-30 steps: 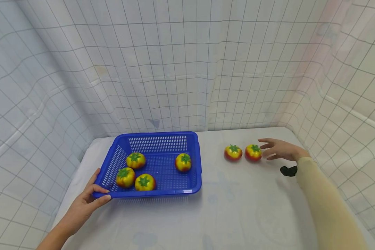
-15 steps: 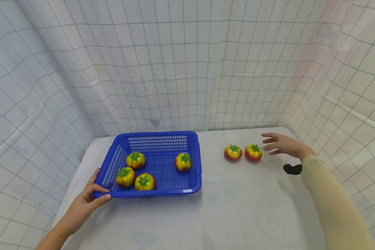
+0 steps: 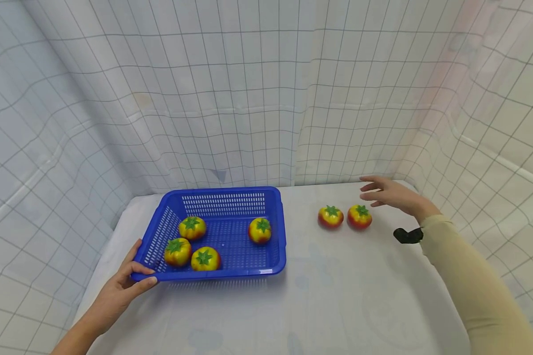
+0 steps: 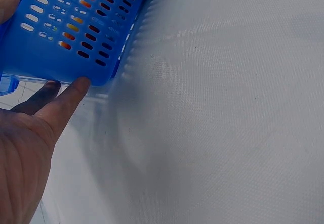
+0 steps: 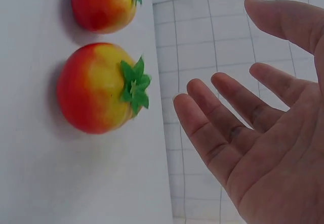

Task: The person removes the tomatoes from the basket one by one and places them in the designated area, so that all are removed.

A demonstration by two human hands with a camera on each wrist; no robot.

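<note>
A blue plastic basket (image 3: 240, 251) with slotted walls stands on the left of the table. Its near left corner is held by my left hand (image 3: 117, 291), thumb at the front rim and fingers along the outer side; the left wrist view shows fingertips (image 4: 81, 82) against the corner. Several red-and-yellow toy tomatoes with green leafy tops lie inside, one (image 3: 259, 230) apart at the right. Two more, a left tomato (image 3: 330, 217) and a right tomato (image 3: 359, 217), sit side by side on the table. Past the right one hovers my right hand (image 3: 395, 195), fingers spread, holding nothing.
White cloth covers the table (image 3: 337, 296). Grid-patterned white curtains (image 3: 266, 98) hang behind it and along both sides. A black object (image 3: 407, 235) shows at the right wrist, by a cream sleeve (image 3: 475, 281).
My right hand first drew back right from the right tomato, then shifted up and left, now just beyond it. My left hand, the basket and the tomatoes stay in place.
</note>
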